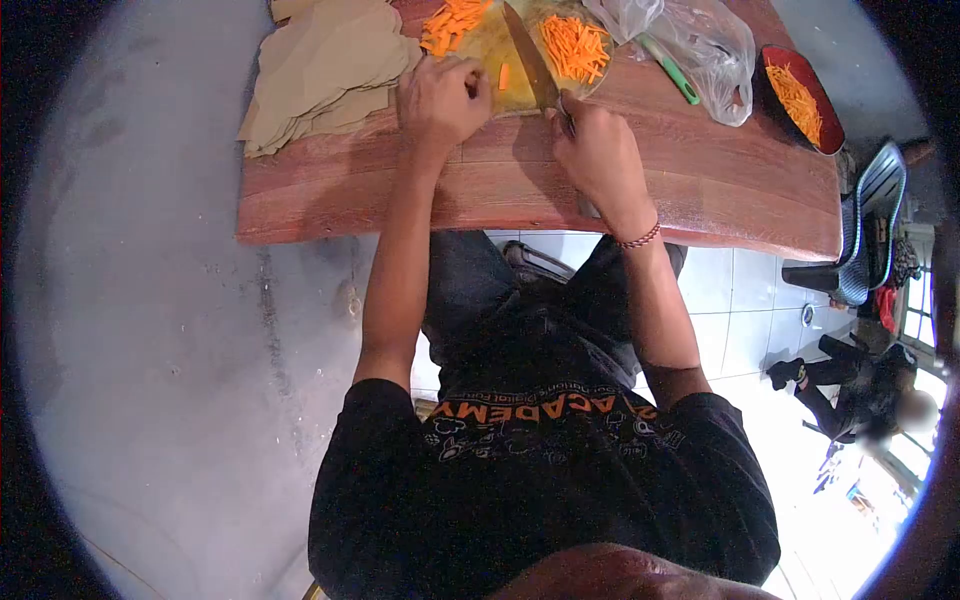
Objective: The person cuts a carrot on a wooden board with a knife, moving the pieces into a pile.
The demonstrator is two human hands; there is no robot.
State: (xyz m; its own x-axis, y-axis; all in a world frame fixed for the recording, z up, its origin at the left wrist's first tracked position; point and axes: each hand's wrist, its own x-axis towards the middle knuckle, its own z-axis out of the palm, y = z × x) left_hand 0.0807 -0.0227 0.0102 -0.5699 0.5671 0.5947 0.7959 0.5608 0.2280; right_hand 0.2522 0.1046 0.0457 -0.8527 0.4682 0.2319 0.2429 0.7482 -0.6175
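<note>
My right hand (pixel 600 150) is closed around the handle of a kitchen knife (pixel 530 55), whose blade points away from me across a yellowish cutting board (pixel 515 98). My left hand (pixel 445 100) rests at the board's left edge with its fingers curled in; anything inside them is hidden. Between the hand and the blade lies a single carrot piece (pixel 503 77). Thicker carrot sticks (pixel 455 27) are heaped at the board's far left. To the right of the blade sits a pile of thin carrot strips (pixel 574 48).
Brown cardboard sheets (pixel 325 70) cover the wooden table's (pixel 700 190) left end. On the right are a clear plastic bag (pixel 715 60), a green-handled tool (pixel 680 82) and a red-and-black dish (pixel 825 110) of carrot strips. Beyond stand a dark chair (pixel 875 215) and a seated person (pixel 865 390).
</note>
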